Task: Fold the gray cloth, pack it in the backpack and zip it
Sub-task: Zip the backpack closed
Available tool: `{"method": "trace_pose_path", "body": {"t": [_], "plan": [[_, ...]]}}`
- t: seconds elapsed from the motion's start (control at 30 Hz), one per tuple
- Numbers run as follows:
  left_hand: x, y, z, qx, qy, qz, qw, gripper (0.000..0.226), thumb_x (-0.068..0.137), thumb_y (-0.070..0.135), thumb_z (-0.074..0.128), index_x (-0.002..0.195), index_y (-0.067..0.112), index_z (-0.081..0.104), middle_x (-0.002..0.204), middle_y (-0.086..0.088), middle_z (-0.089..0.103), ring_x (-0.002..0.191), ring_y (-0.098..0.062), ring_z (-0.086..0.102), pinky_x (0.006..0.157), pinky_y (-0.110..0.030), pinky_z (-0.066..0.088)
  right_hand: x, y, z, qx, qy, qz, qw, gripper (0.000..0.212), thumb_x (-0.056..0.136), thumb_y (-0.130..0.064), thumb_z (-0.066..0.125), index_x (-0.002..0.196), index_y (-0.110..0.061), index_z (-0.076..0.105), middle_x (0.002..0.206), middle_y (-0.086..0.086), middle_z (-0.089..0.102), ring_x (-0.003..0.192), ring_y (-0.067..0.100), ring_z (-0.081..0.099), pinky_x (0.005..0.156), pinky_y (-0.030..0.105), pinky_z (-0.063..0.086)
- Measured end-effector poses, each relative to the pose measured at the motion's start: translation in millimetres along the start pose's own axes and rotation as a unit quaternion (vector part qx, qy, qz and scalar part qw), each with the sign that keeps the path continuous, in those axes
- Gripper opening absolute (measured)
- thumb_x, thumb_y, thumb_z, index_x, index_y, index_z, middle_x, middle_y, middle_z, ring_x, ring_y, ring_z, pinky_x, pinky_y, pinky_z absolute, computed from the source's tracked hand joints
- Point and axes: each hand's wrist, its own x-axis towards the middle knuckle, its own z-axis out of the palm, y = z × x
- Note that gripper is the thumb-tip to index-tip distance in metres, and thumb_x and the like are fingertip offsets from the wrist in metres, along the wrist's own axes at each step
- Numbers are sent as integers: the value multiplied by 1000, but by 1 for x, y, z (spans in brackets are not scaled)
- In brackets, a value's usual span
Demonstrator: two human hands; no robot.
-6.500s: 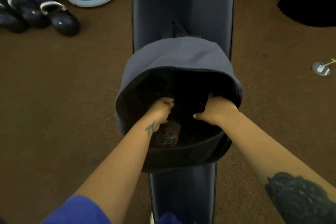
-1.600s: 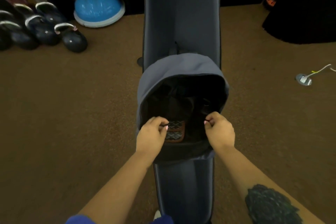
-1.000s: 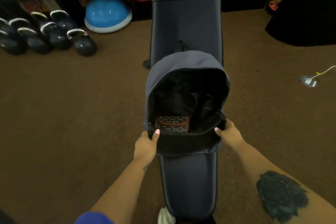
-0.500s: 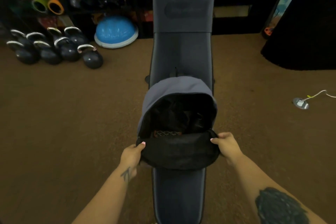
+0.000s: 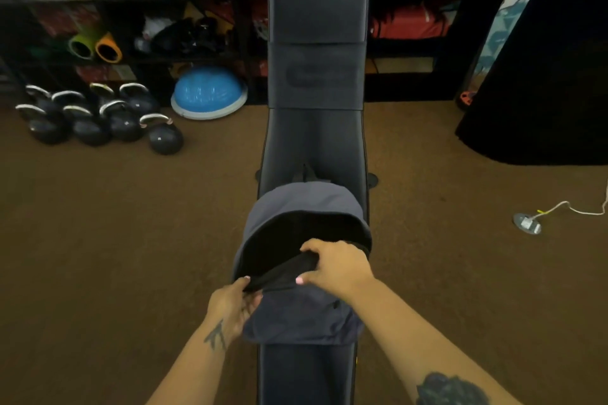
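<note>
A dark grey backpack (image 5: 296,204) lies on a long padded bench (image 5: 316,135), its mouth facing me and partly open. My left hand (image 5: 233,304) pinches the near left corner of the opening's front edge. My right hand (image 5: 335,265) grips the same edge further right, fingers curled over it, lifting it toward the top flap. The front panel (image 5: 299,316) of the backpack hangs below my hands. Inside the backpack is dark, and the gray cloth cannot be made out.
Brown carpet surrounds the bench. Several kettlebells (image 5: 98,118) and a blue half-ball (image 5: 209,94) sit at the far left by a shelf. A black shape (image 5: 543,92) stands at the far right. A floor outlet with a white cord (image 5: 528,223) lies to the right.
My hands have pulled the front edge of the opening up and toward the top flap, narrowing the mouth and hiding the patterned item inside. The right hand moved left onto the edge's middle.
</note>
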Motion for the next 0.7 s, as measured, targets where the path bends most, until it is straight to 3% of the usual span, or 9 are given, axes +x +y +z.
{"method": "trace_pose_path", "body": {"t": [0.13, 0.23, 0.37, 0.47, 0.63, 0.7], "plan": [[1, -1, 2, -1, -5, 0, 1000, 29, 95, 26, 52, 106, 0, 59, 79, -14, 65, 64, -20, 63, 41, -23, 51, 16, -22, 7, -33, -12, -25, 999, 33, 85, -48, 59, 109, -26, 64, 100, 2, 70, 93, 23, 64, 78, 38, 53], [9, -3, -1, -20, -1, -10, 1000, 45, 97, 46, 35, 99, 8, 57, 87, -5, 64, 72, -20, 62, 56, -29, 47, 30, -23, 4, -1, 22, 17, 1000, 30, 85, -48, 59, 96, -22, 67, 93, 2, 70, 88, 23, 64, 71, 33, 50], [36, -9, -17, -44, 32, -58, 997, 33, 99, 29, 40, 124, 10, 52, 91, -1, 60, 73, -19, 59, 60, -32, 48, 42, -14, -3, 7, 52, 62, 997, 26, 85, -48, 59, 91, -23, 67, 85, 0, 68, 82, 23, 64, 65, 31, 47], [57, -13, -22, 3, 36, -82, 996, 29, 97, 17, 43, 124, 10, 52, 112, -9, 61, 76, -20, 58, 56, -32, 46, 48, -9, -6, -3, 58, 93, 994, 26, 87, -46, 59, 85, -20, 66, 79, 1, 65, 74, 21, 59, 57, 29, 41], [77, -12, -16, 11, 7, -114, 993, 28, 97, 18, 47, 122, 9, 55, 87, -3, 59, 73, -17, 55, 60, -30, 45, 56, -2, -5, -17, 74, 135, 988, 21, 87, -44, 61, 84, -23, 66, 72, -2, 57, 72, 23, 55, 57, 28, 36], [83, -12, -12, 28, -6, -128, 991, 31, 96, 24, 50, 123, 10, 57, 93, 0, 61, 75, -13, 55, 62, -29, 46, 56, 1, -4, -21, 84, 145, 986, 22, 86, -45, 61, 87, -24, 68, 76, -1, 59, 81, 26, 61, 60, 28, 37]]}}
